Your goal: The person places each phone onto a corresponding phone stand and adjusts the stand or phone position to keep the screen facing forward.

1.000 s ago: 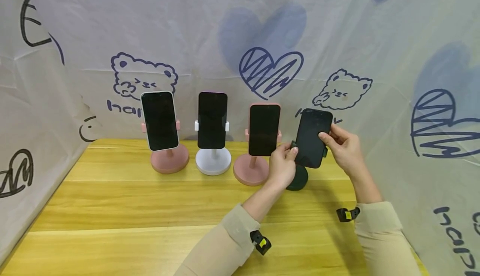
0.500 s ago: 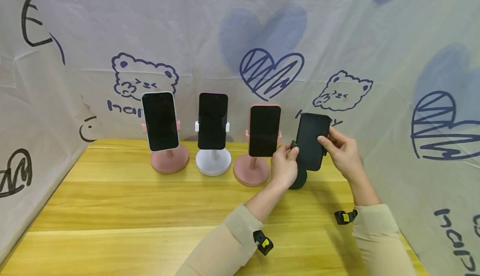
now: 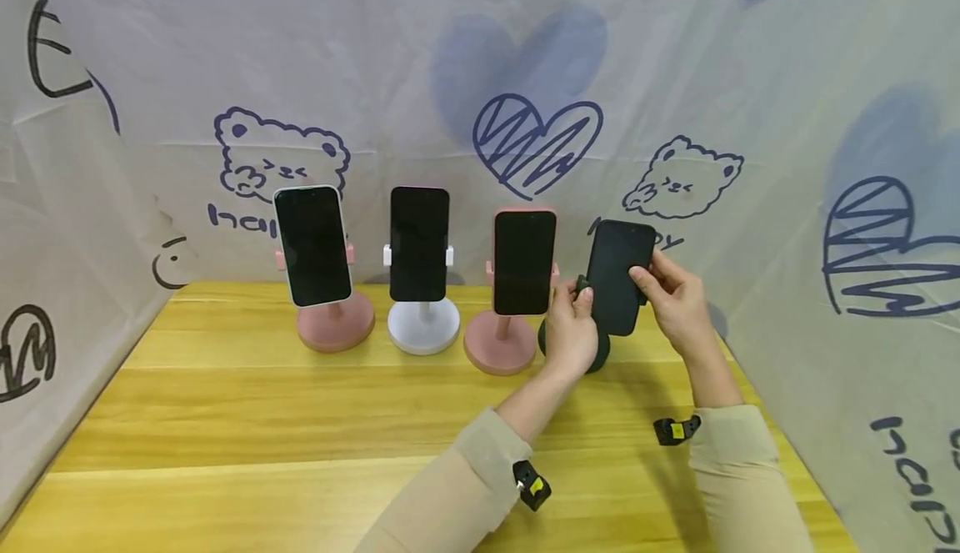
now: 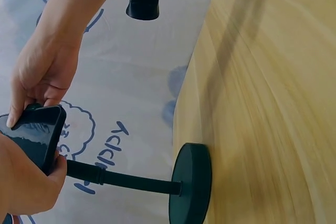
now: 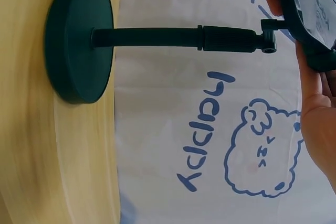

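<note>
In the head view, a black-screened smartphone [image 3: 621, 276] sits upright, slightly tilted, in the holder of a dark green phone stand [image 3: 601, 359] at the row's right end. My left hand [image 3: 572, 334] grips the holder's left clamp, thumb at the front by the phone's lower left edge. With thumb in front and fingers behind, my right hand [image 3: 678, 307] pinches the phone's right edge, near the other clamp. Both wrist views show the stand's round base [image 4: 191, 190] on the table and its pole [image 5: 157, 38] rising to the holder. The fingers behind the phone are partly hidden.
Left of the hands stand a pink stand [image 3: 500, 344] with a pink-edged phone [image 3: 523, 263], a white stand [image 3: 423, 328] with a phone [image 3: 419, 244], and another pink stand [image 3: 335, 324] with a white-edged phone [image 3: 312, 246]. A printed cloth [image 3: 405, 61] hangs behind the wooden table [image 3: 300, 419].
The phone straightens a little, then leans again, with both hands staying on it and its holder. My left hand shifts slightly right, showing the green base's left side. The head view shifts slightly.
</note>
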`<state>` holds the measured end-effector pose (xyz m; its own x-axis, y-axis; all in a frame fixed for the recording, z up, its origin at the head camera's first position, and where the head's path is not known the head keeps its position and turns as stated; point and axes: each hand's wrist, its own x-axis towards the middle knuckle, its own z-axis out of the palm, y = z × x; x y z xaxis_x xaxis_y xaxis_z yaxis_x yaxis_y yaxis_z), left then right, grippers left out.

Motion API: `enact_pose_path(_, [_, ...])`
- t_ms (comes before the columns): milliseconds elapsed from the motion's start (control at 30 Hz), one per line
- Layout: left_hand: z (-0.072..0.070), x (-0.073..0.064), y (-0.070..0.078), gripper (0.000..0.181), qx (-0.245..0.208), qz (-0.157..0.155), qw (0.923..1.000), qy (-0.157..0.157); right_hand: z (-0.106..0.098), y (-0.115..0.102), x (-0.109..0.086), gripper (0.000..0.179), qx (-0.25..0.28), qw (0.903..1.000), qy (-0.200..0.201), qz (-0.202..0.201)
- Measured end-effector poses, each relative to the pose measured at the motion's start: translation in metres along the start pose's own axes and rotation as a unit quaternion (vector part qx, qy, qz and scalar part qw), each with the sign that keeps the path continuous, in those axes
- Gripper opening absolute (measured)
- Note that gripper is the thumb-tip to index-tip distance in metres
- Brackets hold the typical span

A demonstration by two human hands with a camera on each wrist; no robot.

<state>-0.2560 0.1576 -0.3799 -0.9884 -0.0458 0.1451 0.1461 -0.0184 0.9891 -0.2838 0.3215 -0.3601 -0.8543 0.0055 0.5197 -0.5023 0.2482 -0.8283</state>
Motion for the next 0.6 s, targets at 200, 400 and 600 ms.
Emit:
enact_pose_path(200, [-0.013, -0.007, -0.001, 0.048, 0.012, -0.019, 0.9971, -0.073, 0.007, -0.002, -0.001, 0.047, 0.023, 0.9994, 0.022, 0.011])
enact_pose_path(400, [-0.036, -0.025, -0.005, 0.067, 0.025, -0.042, 0.9813, -0.186, 0.013, -0.001, -0.002, 0.046, -0.024, 0.9965, 0.078, 0.018])
enact_pose_path(600, [-0.086, -0.036, -0.003, 0.065, 0.169, 0.034, 0.9479, -0.268, 0.013, 0.003, -0.006, 0.051, -0.076, 0.9920, 0.093, 0.038])
